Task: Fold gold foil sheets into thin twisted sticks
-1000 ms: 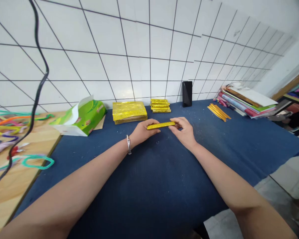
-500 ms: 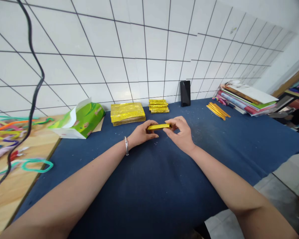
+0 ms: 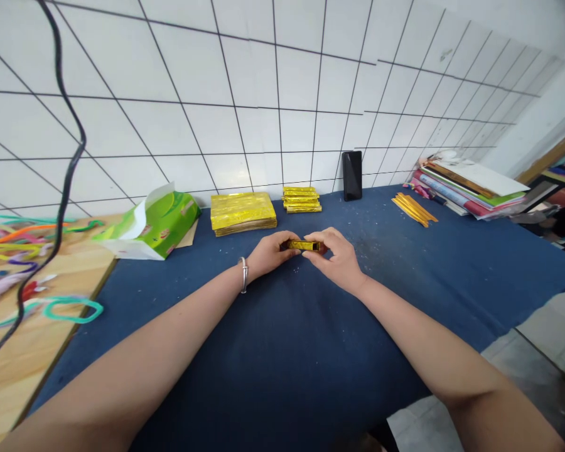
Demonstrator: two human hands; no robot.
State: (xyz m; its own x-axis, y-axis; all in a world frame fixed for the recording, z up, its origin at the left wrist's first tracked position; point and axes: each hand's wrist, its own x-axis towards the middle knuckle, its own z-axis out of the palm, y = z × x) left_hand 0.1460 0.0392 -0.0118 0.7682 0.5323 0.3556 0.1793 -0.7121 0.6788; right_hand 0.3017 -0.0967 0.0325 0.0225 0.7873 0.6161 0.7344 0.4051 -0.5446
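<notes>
Between my two hands is a narrow folded strip of shiny gold paper (image 3: 302,245), held level just above the blue cloth (image 3: 273,351). My left hand (image 3: 272,252) pinches its left end, and a silver bangle circles that wrist. The fingers and thumb of my right hand (image 3: 336,254) grip the right end, where a dark hollow shows in the fold. Behind my hands lie a thick stack of gold foil paper sheets (image 3: 243,210) and a smaller pile of folded gold strips (image 3: 302,199).
A black phone (image 3: 352,176) leans on the tiled wall. At left are a green patterned packet (image 3: 162,220) and a wooden board (image 3: 82,270) with colourful fuzzy stems; a black cable (image 3: 66,188) hangs in front. Orange-gold strips (image 3: 413,209) and stacked books (image 3: 471,185) lie at right.
The folded gold paper has turned so its hollow right end faces me more. My hands have drawn a little closer together along it. The view has shifted slightly.
</notes>
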